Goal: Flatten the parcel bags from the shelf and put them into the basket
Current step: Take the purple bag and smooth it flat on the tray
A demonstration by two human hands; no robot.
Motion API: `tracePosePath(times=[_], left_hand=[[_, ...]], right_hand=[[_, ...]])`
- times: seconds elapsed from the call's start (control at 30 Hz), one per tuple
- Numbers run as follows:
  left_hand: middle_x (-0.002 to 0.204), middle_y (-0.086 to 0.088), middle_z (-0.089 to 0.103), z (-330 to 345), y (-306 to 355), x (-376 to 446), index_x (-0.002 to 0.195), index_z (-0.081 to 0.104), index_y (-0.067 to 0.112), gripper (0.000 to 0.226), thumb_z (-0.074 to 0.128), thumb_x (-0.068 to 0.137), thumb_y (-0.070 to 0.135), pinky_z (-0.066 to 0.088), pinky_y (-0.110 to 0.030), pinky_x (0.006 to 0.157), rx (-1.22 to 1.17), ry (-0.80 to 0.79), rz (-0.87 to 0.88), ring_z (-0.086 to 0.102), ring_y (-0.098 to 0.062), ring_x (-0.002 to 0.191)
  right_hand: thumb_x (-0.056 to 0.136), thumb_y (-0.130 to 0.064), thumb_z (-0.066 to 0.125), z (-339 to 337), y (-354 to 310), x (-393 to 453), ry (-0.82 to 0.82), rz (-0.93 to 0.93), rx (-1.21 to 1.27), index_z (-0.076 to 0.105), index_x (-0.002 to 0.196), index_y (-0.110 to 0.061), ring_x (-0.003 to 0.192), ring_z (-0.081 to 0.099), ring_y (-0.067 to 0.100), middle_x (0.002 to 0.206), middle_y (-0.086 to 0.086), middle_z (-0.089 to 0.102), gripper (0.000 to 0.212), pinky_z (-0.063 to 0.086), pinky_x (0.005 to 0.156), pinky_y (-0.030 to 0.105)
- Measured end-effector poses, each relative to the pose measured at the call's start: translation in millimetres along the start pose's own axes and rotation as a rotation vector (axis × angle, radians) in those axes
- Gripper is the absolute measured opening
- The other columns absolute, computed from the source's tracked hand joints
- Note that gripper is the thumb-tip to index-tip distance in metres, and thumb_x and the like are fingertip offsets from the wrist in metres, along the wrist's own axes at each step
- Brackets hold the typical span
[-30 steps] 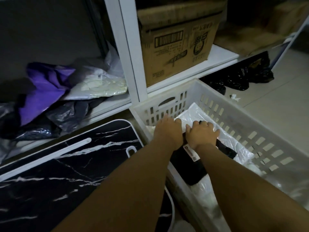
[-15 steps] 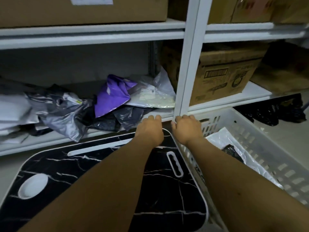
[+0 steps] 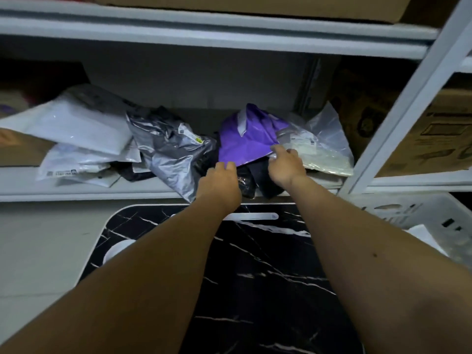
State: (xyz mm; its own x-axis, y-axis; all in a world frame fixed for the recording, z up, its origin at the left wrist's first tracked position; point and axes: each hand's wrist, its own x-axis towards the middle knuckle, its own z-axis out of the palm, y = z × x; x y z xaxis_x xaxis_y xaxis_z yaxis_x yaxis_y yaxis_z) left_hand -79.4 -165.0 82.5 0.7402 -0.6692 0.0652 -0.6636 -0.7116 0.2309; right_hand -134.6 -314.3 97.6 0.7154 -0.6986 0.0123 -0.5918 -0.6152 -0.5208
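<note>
The white slatted plastic basket is cut by the right edge — only one corner shows. Crumpled black plastic bags lie mostly hidden under the purple plastic parcel bag. Label print on the silver-grey plastic bag is too small to read.

A black marble-patterned board with white veining and a white rim is seen lying on the pale floor. Brown printed cardboard boxes are noted at right, and another brown carton above.
</note>
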Motion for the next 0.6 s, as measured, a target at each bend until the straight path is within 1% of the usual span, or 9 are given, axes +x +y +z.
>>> tracePosePath(times=[0.1,0.17,0.23,0.33,0.4,0.47,0.53,0.57,0.6], left_hand=[[0.126,-0.013,0.044,11,-10,12,0.126,0.039,0.009,0.039,0.052,0.091,0.019,0.043,-0.042,0.089,-0.03,0.023,0.009,0.046,-0.032,0.116],[0.126,-0.012,0.044,17,-16,19,0.125,0.039,0.009,0.038,0.051,0.09,0.017,0.043,-0.041,0.089,-0.043,0.03,0.013,0.046,-0.031,0.115],[0.126,-0.012,0.044,23,-21,21,0.127,0.038,0.009,0.04,0.051,0.09,0.017,0.043,-0.041,0.088,-0.048,0.025,0.009,0.046,-0.031,0.116],[0.126,-0.013,0.044,28,-26,20,0.126,0.039,0.008,0.039,0.05,0.09,0.016,0.043,-0.041,0.087,-0.057,0.017,0.001,0.047,-0.032,0.115],[0.125,-0.013,0.044,28,-28,16,0.126,0.039,0.007,0.039,0.049,0.09,0.015,0.042,-0.04,0.088,-0.074,0.015,-0.005,0.047,-0.032,0.114],[0.127,-0.013,0.043,25,-29,11,0.128,0.038,0.007,0.041,0.05,0.09,0.014,0.042,-0.04,0.09,-0.096,0.012,-0.017,0.046,-0.032,0.116],[0.128,-0.013,0.042,19,-28,6,0.129,0.037,0.008,0.042,0.05,0.09,0.014,0.041,-0.041,0.092,-0.106,0.014,-0.03,0.045,-0.032,0.118],[0.128,-0.012,0.042,15,-27,3,0.129,0.037,0.008,0.042,0.05,0.09,0.014,0.042,-0.041,0.092,-0.107,0.018,-0.034,0.045,-0.031,0.118],[0.128,-0.012,0.042,13,-27,1,0.129,0.036,0.008,0.042,0.05,0.09,0.015,0.042,-0.042,0.092,-0.106,0.017,-0.039,0.045,-0.031,0.117]], right_hand=[[0.098,-0.013,0.034,7,-4,26,-0.008,0.081,0.092,0.038,0.147,-0.025,0.137,0.029,0.036,0.154,0.014,0.021,0.051,0.025,0.112,0.037],[0.096,-0.01,0.035,14,-4,39,-0.006,0.118,0.104,0.042,0.145,-0.023,0.138,0.028,0.035,0.156,0.011,0.018,0.051,0.024,0.114,0.037],[0.095,-0.01,0.036,20,-2,47,-0.006,0.138,0.095,0.047,0.141,-0.019,0.135,0.033,0.037,0.153,0.011,0.023,0.047,0.027,0.113,0.036],[0.095,-0.01,0.038,24,-2,50,0.027,0.164,0.136,0.05,0.135,-0.012,0.128,0.04,0.037,0.144,0.012,0.036,0.042,0.033,0.11,0.037],[0.094,-0.009,0.039,22,-5,48,0.067,0.147,0.168,0.05,0.133,-0.008,0.124,0.044,0.037,0.139,0.014,0.041,0.041,0.037,0.107,0.04],[0.092,-0.007,0.038,18,-11,43,0.099,0.088,0.182,0.05,0.129,-0.005,0.119,0.048,0.036,0.135,0.012,0.042,0.038,0.041,0.103,0.041],[0.09,-0.004,0.037,11,-20,36,0.122,0.027,0.18,0.052,0.117,-0.008,0.116,0.049,0.034,0.13,0.01,0.041,0.031,0.042,0.099,0.039],[0.089,-0.002,0.037,7,-24,32,0.131,-0.004,0.17,0.05,0.108,-0.01,0.114,0.05,0.034,0.128,0.01,0.041,0.025,0.042,0.096,0.038],[0.088,0.0,0.037,4,-29,29,0.131,-0.029,0.152,0.047,0.105,-0.011,0.113,0.05,0.034,0.129,0.011,0.04,0.022,0.041,0.095,0.037]])
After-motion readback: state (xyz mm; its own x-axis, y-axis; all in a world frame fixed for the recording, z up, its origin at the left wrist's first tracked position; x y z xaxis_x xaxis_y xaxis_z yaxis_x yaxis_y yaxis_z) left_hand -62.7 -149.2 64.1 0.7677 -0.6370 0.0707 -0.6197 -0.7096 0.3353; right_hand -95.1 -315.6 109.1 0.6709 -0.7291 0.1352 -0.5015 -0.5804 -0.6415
